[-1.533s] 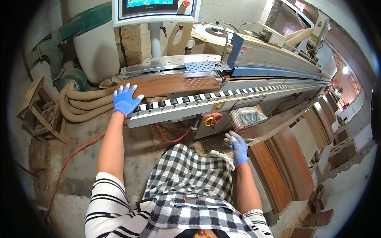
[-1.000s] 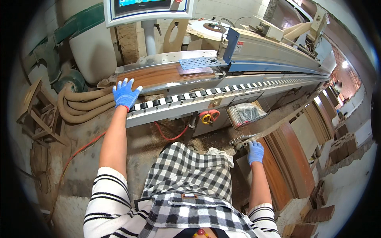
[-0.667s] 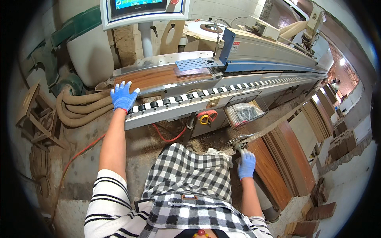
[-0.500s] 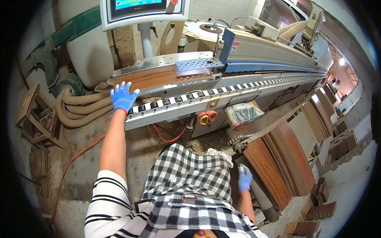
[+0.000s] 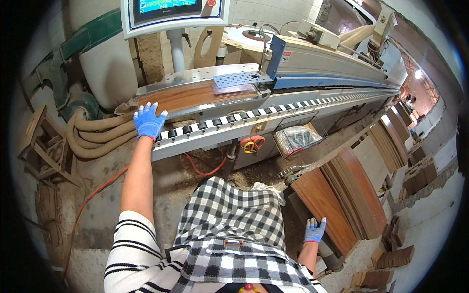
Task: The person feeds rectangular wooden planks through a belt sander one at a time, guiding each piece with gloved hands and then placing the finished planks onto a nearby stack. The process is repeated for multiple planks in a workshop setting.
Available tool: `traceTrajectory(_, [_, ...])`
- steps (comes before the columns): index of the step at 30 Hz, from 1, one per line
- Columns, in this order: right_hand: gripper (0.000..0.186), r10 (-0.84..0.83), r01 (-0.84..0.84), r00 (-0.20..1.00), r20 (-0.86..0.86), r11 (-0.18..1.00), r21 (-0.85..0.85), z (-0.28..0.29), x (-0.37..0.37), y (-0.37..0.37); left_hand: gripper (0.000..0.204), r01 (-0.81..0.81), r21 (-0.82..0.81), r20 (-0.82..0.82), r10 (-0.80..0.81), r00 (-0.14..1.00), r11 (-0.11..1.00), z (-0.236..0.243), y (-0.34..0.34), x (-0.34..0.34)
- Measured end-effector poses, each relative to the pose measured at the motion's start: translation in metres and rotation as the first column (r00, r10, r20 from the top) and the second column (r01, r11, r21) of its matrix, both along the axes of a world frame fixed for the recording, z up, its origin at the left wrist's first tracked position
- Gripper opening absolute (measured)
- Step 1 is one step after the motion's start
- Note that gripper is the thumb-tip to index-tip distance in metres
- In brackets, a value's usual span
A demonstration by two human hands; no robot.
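**Two hands on two panels, one of them beside a running feed**

Nearest the body, the right hand [image 5: 314, 230], in a blue glove, reaches down to the stack of wood panels [image 5: 342, 202] leaning on edge by the person's right side. Its fingers are spread against the near corner of the front panel; whether they have closed around the edge I cannot tell. The risk here, as I judge it: the panels stand tilted on a floor littered with offcuts, so a one-handed pull at a low corner could let the front sheet slide or tip, pinching the fingers or dragging its neighbours down.

Further out, the left hand [image 5: 148, 120], also gloved, lies flat and open on the near left end of the brown panel [image 5: 195, 95] resting on the machine's bed, just above the roller conveyor [image 5: 234, 122] at the front edge. The panel's far end sits under the perforated metal guard [image 5: 234, 79]. With attention split between both sides, the panel may skew as it enters, or glove fingers may stray toward the rollers.

Beyond, the control screen [image 5: 171, 12] stands at the machine's back edge.
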State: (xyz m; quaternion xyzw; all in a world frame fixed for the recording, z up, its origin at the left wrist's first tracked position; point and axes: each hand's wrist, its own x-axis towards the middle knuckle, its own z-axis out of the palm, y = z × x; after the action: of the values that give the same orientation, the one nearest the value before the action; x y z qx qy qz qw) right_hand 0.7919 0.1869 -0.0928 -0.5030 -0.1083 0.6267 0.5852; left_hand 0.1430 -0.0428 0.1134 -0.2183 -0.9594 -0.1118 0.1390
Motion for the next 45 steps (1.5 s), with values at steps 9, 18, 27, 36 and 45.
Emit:
traceTrajectory(9, [0.074, 0.028, -0.029, 0.995, -0.097, 1.0, -0.012, 0.008, -0.007, -0.008, 0.056, -0.006, 0.035, 0.012, 0.005, 1.0, 0.999, -0.004, -0.006, -0.003])
traceTrajectory(18, [0.077, 0.025, -0.027, 0.993, -0.118, 0.999, -0.017, 0.009, 0.005, -0.013, 0.056, 0.017, 0.075, 0.016, -0.018, 1.0, 0.997, -0.003, -0.017, -0.009])
traceTrajectory(27, [0.081, -0.039, 0.034, 0.988, -0.147, 0.999, -0.041, 0.004, 0.032, -0.016, 0.063, -0.009, 0.189, 0.108, -0.012, 0.994, 0.982, 0.002, -0.034, -0.011])
traceTrajectory(36, [0.081, -0.149, 0.143, 0.972, -0.18, 0.989, -0.041, 0.001, 0.06, -0.012, 0.064, -0.015, 0.189, 0.137, -0.012, 0.99, 0.982, 0.005, -0.035, -0.015])
traceTrajectory(45, [0.089, -0.301, 0.287, 0.935, -0.185, 0.953, -0.1, -0.006, 0.084, -0.009, 0.066, -0.024, 0.09, 0.157, 0.009, 0.988, 0.996, 0.007, -0.012, -0.014])
